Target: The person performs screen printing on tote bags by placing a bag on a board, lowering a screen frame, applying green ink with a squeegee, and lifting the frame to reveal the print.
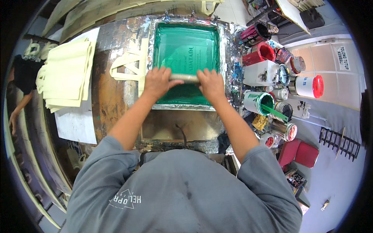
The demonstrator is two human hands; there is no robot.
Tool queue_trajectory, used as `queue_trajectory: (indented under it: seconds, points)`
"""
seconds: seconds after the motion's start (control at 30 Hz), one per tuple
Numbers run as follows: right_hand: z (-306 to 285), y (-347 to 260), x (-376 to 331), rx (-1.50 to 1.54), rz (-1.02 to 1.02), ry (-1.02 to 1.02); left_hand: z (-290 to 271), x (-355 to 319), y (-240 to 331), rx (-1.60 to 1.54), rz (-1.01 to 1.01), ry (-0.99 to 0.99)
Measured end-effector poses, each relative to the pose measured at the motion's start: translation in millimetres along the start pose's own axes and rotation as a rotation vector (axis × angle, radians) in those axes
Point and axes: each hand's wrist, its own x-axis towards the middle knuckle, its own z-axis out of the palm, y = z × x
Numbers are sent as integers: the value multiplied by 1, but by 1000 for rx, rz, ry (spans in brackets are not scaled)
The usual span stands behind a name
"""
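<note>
Both of my hands grip a squeegee (185,78) laid crosswise over a screen-printing frame (182,106). My left hand (157,82) is closed around its left end, thumb along the bar, and my right hand (212,86) around its right end. Beneath the squeegee, the mesh (186,39) is coated in green ink, with lettering showing in its middle. A pale yellow tote bag (143,64) sticks out from under the frame's left side, its handles spread on the stained worktable (110,42). The squeegee's lower edge is hidden.
Folded pale yellow bags (68,72) are stacked at left on a white sheet (75,124). Ink tubs crowd the right edge, among them a green-ink bucket (254,101) with a green spatula (275,112) and a red tub (264,53). Another person's arm (21,105) shows far left.
</note>
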Motion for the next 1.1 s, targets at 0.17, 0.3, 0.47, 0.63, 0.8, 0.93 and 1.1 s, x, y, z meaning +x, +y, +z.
queue_trajectory:
  seconds: [0.17,0.3,0.47,0.63,0.8,0.93,1.1]
  points:
    - [-2,-21,-44,30,-27,-19,-29,-47,28,-62,-84,-80]
    - [-4,-16,-38,10,-7,2,-49,-57,24,-209,-161,86]
    - [9,-50,-96,35,25,133,-33,-167,2,-84,-558,-162]
    - [-26,-41,-89,51,-5,110,-45,-161,5,-209,-516,33]
    - [-151,-33,-33,-60,-15,422,-121,-67,17,-814,-633,408]
    - [-213,-6,43,-149,-97,680,-138,0,3,-925,-646,496]
    - [-251,-1,81,-94,-88,707,1,-107,-39,50,-716,114]
